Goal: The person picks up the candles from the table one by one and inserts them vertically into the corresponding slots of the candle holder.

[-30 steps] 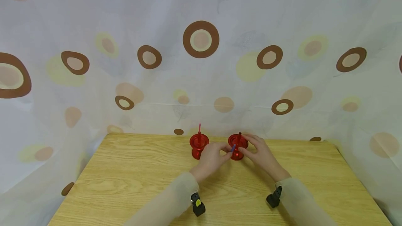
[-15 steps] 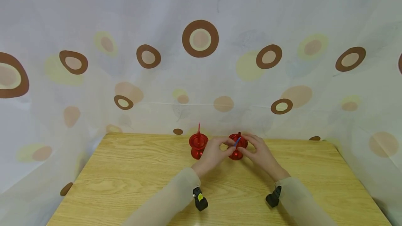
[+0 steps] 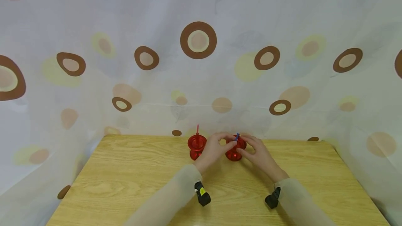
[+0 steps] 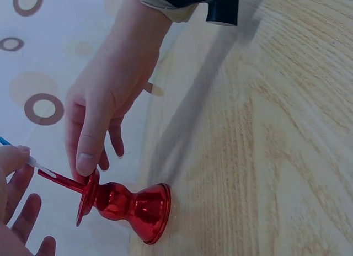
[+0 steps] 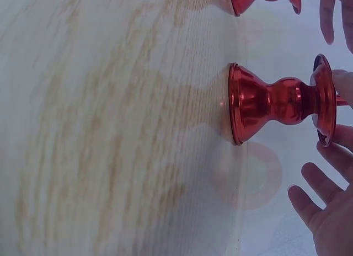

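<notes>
My left hand (image 3: 215,151) pinches a thin blue candle (image 3: 237,136) between thumb and fingertips, just above the right-hand red candle holder (image 3: 233,156). In the left wrist view the candle's pale lower end (image 4: 37,164) meets the top of the holder's slim upright tube (image 4: 62,181). My right hand (image 3: 263,158) grips this holder by its dish rim, thumb in front, as the right wrist view also shows at the dish (image 5: 325,110). The holder stands upright on its flared base. A second red holder (image 3: 194,154) stands to the left, partly behind my left hand, with a pink candle (image 3: 197,129) upright in it.
Both holders stand near the back edge of the wooden table (image 3: 132,173). Close behind hangs a white curtain (image 3: 157,86) with brown and yellow circles, which also lines both sides. A small black camera (image 3: 202,195) sits on each wrist.
My left hand has moved up and to the right, bringing the blue candle from in front of the holder, upright, over its tube. My right hand has stayed on the holder.
</notes>
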`<state>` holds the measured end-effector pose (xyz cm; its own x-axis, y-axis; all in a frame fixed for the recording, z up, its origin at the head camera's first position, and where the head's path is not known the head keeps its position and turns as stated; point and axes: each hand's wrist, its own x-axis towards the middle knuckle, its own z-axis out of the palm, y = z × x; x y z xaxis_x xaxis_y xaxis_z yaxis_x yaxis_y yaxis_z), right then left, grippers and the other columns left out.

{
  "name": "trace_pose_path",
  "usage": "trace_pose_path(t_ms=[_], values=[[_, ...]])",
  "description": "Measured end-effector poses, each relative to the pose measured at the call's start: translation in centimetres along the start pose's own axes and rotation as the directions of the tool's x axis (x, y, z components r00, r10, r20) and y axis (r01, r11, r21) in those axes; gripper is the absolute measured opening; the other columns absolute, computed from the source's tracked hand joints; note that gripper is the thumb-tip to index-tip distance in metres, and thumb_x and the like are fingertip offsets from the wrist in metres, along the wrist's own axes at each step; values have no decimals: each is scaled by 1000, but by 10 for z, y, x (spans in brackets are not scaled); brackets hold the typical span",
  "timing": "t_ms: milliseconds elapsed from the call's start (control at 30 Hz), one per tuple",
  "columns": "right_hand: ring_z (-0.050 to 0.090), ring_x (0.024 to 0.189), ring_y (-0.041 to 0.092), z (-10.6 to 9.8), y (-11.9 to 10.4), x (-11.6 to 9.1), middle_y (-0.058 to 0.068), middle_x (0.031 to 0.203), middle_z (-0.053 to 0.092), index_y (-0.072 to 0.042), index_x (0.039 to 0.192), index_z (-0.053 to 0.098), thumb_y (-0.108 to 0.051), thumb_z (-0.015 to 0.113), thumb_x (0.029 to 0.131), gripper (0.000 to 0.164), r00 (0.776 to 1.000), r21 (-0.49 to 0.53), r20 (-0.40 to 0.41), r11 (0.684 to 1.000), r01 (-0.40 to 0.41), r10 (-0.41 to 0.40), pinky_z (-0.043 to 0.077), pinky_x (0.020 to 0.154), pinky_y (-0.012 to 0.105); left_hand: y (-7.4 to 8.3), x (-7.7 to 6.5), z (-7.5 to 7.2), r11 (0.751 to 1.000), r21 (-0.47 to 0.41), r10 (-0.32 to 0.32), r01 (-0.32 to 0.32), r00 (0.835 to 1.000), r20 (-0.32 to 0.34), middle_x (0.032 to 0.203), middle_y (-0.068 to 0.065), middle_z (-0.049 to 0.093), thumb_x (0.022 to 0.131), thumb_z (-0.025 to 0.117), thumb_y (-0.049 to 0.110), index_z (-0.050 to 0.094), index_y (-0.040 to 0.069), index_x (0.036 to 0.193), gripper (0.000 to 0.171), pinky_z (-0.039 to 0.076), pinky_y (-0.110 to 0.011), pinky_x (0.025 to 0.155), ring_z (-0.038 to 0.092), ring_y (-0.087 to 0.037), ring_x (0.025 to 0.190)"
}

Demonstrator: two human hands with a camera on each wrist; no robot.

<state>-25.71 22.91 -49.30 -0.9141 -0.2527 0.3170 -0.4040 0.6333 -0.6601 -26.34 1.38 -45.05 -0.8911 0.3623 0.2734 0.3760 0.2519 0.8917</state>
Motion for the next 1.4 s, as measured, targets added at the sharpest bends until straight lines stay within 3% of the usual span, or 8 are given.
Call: trace_pose_path(t_ms=[300, 700, 1400], values=[[44, 140, 48, 3, 1, -2, 21, 151, 54, 1, 143, 61, -22, 76, 98, 53, 1000, 23, 11, 1000, -16, 16, 35, 112, 70, 4, 8, -4, 999, -33, -38, 37, 999, -27, 113, 0, 77, 99, 73, 20, 80, 12, 111, 16, 40, -55, 114, 62, -22, 124], [44, 140, 49, 7, 6, -2, 22, 151, 54, 1, 143, 61, -23, 76, 97, 54, 1000, 30, 4, 999, -16, 16, 36, 111, 70, 8, 20, -4, 993, -81, -88, 84, 995, -40, 118, -3, 75, 100, 72, 21, 79, 8, 115, 21, 44, -54, 110, 58, -23, 124], [43, 142, 47, 3, 6, -2, 22, 153, 52, 0, 146, 58, -24, 76, 97, 57, 1000, 47, -6, 998, -28, 29, 35, 113, 70, 12, 39, 2, 996, -75, -40, 37, 998, -40, 115, -1, 75, 100, 72, 23, 79, 11, 117, 22, 45, -55, 108, 60, -17, 114]])
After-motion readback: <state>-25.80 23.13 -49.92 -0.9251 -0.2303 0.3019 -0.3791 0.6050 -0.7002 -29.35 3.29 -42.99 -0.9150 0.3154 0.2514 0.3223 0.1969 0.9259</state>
